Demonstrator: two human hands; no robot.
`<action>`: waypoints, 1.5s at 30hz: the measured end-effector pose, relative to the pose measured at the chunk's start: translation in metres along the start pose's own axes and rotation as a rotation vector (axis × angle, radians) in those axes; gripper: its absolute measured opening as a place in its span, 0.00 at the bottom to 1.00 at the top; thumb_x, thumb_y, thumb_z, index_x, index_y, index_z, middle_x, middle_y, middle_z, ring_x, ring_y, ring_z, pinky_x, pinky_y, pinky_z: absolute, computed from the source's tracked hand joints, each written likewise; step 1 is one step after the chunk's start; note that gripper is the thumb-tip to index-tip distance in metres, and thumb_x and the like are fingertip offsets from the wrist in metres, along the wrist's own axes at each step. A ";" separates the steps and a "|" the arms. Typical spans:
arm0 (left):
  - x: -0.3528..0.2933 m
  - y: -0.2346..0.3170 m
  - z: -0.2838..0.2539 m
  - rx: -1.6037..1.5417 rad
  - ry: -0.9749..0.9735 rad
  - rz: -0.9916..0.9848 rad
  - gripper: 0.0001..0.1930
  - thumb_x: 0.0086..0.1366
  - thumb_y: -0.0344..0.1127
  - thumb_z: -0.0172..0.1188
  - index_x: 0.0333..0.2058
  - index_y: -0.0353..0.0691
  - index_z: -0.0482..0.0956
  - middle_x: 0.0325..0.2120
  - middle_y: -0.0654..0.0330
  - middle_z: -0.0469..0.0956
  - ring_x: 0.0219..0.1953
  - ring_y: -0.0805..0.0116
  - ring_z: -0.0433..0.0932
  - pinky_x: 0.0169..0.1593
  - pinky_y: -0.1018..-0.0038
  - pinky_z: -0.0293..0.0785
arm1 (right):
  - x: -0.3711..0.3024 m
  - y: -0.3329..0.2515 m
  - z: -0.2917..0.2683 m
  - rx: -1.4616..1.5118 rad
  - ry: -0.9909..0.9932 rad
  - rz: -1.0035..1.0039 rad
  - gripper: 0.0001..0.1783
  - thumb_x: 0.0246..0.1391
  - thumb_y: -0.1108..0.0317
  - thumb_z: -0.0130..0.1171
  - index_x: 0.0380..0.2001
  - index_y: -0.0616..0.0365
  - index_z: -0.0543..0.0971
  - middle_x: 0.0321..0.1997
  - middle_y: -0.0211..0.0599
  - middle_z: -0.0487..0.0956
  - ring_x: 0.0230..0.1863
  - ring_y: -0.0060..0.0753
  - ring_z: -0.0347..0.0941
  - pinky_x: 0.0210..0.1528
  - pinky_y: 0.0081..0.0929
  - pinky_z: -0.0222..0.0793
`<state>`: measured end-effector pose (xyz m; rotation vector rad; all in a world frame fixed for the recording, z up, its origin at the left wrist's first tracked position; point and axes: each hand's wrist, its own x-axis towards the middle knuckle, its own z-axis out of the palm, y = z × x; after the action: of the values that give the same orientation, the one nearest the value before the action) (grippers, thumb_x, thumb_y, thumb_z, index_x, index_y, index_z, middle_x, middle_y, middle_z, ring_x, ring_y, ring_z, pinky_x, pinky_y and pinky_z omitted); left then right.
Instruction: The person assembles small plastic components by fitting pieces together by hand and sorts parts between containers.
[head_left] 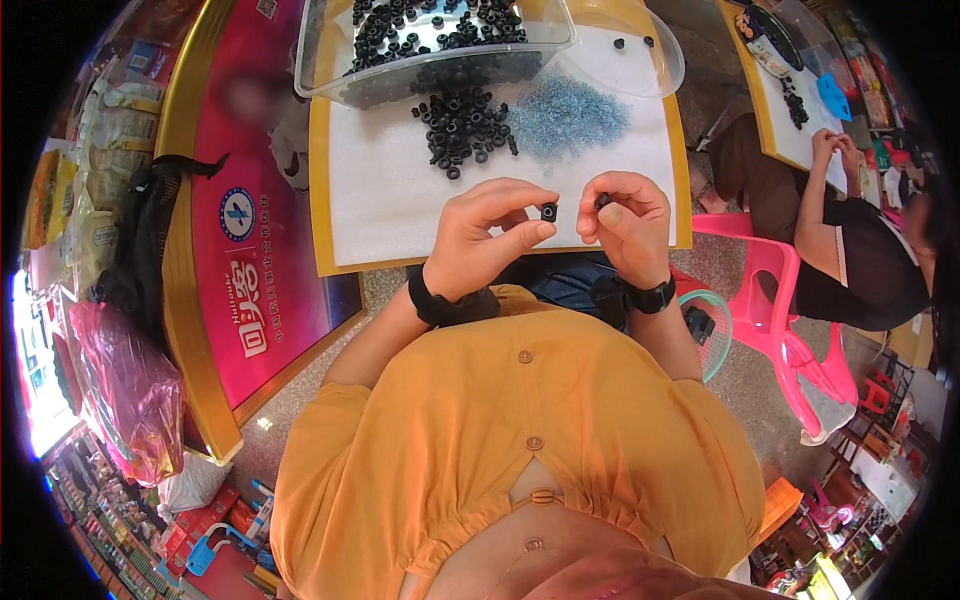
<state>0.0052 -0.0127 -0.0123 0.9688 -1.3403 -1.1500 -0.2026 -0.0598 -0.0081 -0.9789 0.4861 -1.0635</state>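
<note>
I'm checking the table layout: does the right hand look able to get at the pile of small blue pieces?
Probably yes: mostly bare white sheet lies between the right hand and the blue pile, though that hand already holds a small black piece.

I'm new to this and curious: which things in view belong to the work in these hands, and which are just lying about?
Seem to belong:
black piece in the left hand
dark piece in the right hand
black pile
clear tub
probably the blue pile

Seem just lying about:
pink chair
green basket
purplish plastic bag
</note>
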 end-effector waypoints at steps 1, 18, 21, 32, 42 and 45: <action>0.000 0.001 -0.001 0.000 -0.002 0.001 0.13 0.59 0.28 0.69 0.43 0.37 0.83 0.37 0.60 0.81 0.29 0.79 0.75 0.33 0.81 0.73 | 0.000 0.000 -0.001 -0.002 -0.003 0.003 0.12 0.56 0.72 0.63 0.43 0.61 0.76 0.38 0.43 0.78 0.29 0.29 0.77 0.29 0.22 0.75; -0.004 0.004 -0.002 0.044 -0.063 -0.038 0.15 0.60 0.24 0.67 0.47 0.35 0.81 0.42 0.59 0.80 0.35 0.78 0.77 0.38 0.81 0.73 | -0.002 0.012 -0.004 0.153 -0.016 -0.022 0.13 0.55 0.72 0.67 0.42 0.66 0.77 0.37 0.43 0.81 0.31 0.29 0.79 0.31 0.22 0.77; -0.004 0.006 -0.001 0.037 -0.060 -0.069 0.15 0.60 0.24 0.67 0.47 0.35 0.82 0.40 0.60 0.80 0.34 0.78 0.76 0.38 0.81 0.73 | -0.003 0.010 -0.002 0.153 -0.019 0.002 0.13 0.56 0.73 0.65 0.43 0.66 0.78 0.38 0.44 0.81 0.32 0.29 0.79 0.31 0.22 0.77; 0.004 0.012 0.005 0.251 0.070 -0.041 0.13 0.58 0.30 0.69 0.43 0.39 0.84 0.31 0.60 0.82 0.22 0.78 0.75 0.28 0.80 0.72 | -0.003 0.010 0.002 -0.392 -0.011 -0.179 0.10 0.56 0.78 0.64 0.42 0.66 0.82 0.43 0.38 0.74 0.33 0.24 0.74 0.34 0.20 0.73; 0.005 0.012 0.004 0.308 0.050 -0.029 0.13 0.57 0.29 0.68 0.42 0.39 0.83 0.31 0.60 0.82 0.22 0.77 0.76 0.28 0.80 0.72 | -0.001 0.014 0.007 -0.480 0.003 -0.179 0.12 0.52 0.79 0.67 0.41 0.64 0.83 0.41 0.35 0.77 0.38 0.22 0.74 0.37 0.16 0.71; 0.005 0.011 0.005 0.298 0.063 -0.023 0.13 0.57 0.29 0.68 0.42 0.39 0.84 0.31 0.60 0.82 0.22 0.77 0.75 0.28 0.80 0.72 | -0.001 0.015 0.007 -0.478 -0.008 -0.188 0.12 0.53 0.79 0.66 0.42 0.64 0.83 0.41 0.35 0.77 0.36 0.22 0.74 0.35 0.16 0.71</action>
<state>0.0006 -0.0146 -0.0004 1.2263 -1.4783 -0.9440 -0.1902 -0.0537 -0.0175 -1.4724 0.6689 -1.1345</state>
